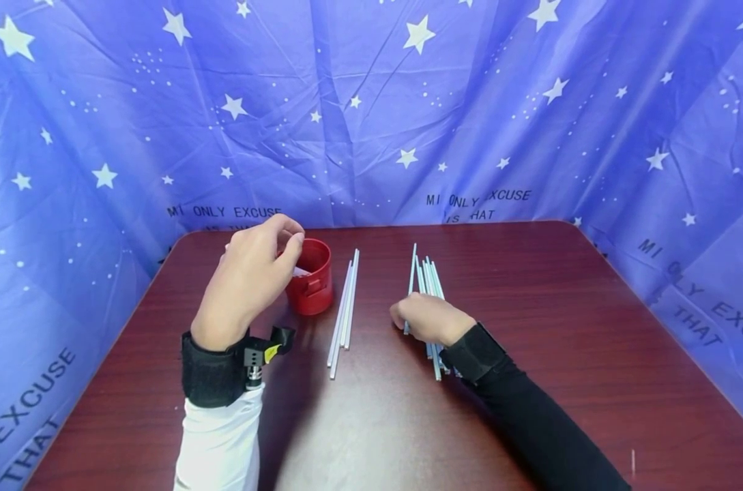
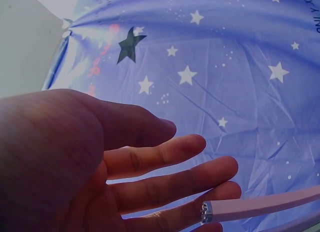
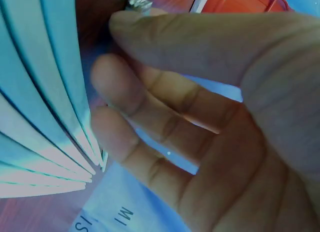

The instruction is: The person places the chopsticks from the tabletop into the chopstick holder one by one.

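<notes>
A red cup [image 1: 312, 286] stands on the dark wooden table [image 1: 531, 327] at the left. My left hand [image 1: 288, 249] hovers over its rim with the fingers bent down; something white shows inside the cup below them. In the left wrist view the left hand [image 2: 175, 157] has loosely straight fingers, and a pale stick [image 2: 265, 206] shows beside the little finger. My right hand [image 1: 408, 315] rests on a fanned pile of white sticks [image 1: 429, 279]. In the right wrist view its fingers [image 3: 120, 92] lie next to the sticks [image 3: 45, 92], thumb apart, nothing pinched.
A second small bundle of white sticks [image 1: 343, 314] lies between the cup and the right pile. A blue star-printed cloth [image 1: 371, 109] walls in the table on three sides. Bare tabletop lies to the right and toward me.
</notes>
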The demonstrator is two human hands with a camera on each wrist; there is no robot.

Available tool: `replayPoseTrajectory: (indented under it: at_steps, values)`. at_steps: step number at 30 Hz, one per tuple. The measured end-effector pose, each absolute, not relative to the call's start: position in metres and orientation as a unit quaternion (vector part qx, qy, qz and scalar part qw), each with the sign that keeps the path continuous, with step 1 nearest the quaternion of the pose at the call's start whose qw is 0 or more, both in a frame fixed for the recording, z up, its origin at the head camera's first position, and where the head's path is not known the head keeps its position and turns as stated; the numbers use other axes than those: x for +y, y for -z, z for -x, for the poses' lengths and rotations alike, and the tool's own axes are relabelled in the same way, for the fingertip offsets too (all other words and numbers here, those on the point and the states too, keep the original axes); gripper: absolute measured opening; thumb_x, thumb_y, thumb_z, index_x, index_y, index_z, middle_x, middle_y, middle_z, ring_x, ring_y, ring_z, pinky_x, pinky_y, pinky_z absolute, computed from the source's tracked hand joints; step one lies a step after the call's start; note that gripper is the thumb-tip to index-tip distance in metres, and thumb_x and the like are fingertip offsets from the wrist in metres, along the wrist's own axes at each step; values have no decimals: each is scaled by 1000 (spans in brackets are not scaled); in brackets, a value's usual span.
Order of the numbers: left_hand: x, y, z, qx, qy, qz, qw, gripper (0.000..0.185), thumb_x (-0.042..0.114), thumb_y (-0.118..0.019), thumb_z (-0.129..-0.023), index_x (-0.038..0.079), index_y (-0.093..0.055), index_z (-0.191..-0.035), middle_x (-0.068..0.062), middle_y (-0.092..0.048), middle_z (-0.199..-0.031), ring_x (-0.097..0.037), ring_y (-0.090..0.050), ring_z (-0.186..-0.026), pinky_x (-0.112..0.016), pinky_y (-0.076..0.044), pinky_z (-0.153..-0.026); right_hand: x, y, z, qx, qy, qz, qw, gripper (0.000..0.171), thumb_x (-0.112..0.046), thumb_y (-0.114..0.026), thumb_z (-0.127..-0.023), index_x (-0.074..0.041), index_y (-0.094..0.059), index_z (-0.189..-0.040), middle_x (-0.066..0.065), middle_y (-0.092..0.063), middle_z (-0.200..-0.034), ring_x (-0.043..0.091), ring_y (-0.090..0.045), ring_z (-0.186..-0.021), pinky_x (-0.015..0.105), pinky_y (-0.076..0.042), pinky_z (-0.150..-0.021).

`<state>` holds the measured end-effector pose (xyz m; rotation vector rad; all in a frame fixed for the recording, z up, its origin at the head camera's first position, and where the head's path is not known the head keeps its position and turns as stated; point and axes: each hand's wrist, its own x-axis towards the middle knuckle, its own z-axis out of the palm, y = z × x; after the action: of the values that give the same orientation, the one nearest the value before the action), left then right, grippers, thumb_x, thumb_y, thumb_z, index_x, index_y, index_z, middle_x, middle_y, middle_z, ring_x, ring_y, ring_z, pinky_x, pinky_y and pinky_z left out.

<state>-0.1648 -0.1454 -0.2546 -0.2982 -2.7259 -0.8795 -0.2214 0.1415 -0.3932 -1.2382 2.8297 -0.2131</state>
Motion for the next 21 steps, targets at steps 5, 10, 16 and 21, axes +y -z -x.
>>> replayPoseTrajectory:
  at_steps: [5,10,16,21]
  values:
    - [-143,255,165,-937,303,109,133,28,24,-50,-112,7,-70,-124,-15,-78,-118,-32,-73,-107,-52,-57,-87,140,388,219,909,76,410,13,28,17,-70,-83,-10,-69,-84,2,-63,-84,16,-62,-74,28,-52,-65]
    - [-141,255,167,-936,302,113,141,26,22,-52,-111,6,-70,-123,-15,-78,-116,-34,-73,-108,-52,-56,-91,138,374,213,902,93,421,-31,26,11,-76,-86,-13,-67,-89,1,-56,-91,14,-59,-74,27,-53,-65]
    - [-140,256,168,-933,308,119,140,25,20,-53,-111,6,-69,-124,-16,-78,-116,-33,-72,-107,-51,-57,-92,133,348,202,893,118,423,-94,21,4,-73,-93,-14,-63,-100,-1,-59,-95,13,-62,-82,30,-57,-73]
    - [-138,257,170,-929,318,136,134,25,20,-53,-111,7,-68,-125,-15,-77,-117,-33,-72,-107,-51,-57,-95,131,323,194,884,153,413,-154,12,-3,-67,-102,-14,-62,-104,-2,-64,-97,12,-64,-87,33,-58,-77]
